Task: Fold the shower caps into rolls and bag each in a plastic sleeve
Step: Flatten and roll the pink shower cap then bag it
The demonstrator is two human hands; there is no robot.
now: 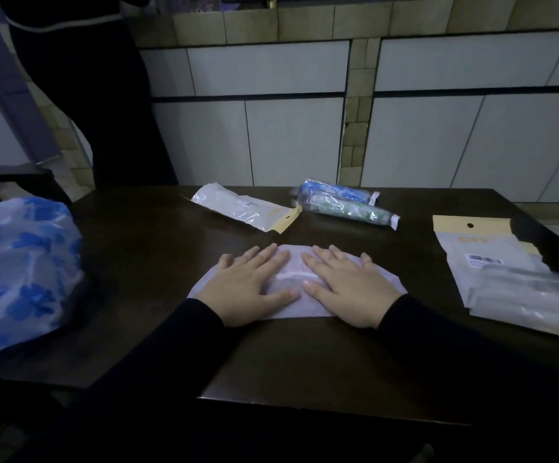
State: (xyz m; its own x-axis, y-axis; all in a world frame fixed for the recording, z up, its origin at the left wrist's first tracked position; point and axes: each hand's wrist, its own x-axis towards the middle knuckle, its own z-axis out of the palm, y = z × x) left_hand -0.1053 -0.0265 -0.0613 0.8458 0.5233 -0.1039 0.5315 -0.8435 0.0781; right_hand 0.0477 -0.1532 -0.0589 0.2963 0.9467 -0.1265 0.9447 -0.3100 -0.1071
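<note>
Head view: left hand [251,289] and right hand [348,289], grip apart, press a thin, flattened shower cap [291,285] at the centre of the dark table [157,248].

Thin matt plastic cap [284,305]; glossy sleeves [244,208]; dark polished table [144,235]

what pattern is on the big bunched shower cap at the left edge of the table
Translucent white plastic shower cap with blue blotchy flower-like prints, shown in the head view.

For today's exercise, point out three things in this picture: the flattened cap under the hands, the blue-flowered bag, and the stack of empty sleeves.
Flattened cap [286,310]: head view, bare near edge.
Blue-flowered bag [21,272]: head view, middle of its side.
Stack of empty sleeves [491,259]: head view, top sleeve's barcode label.
</note>
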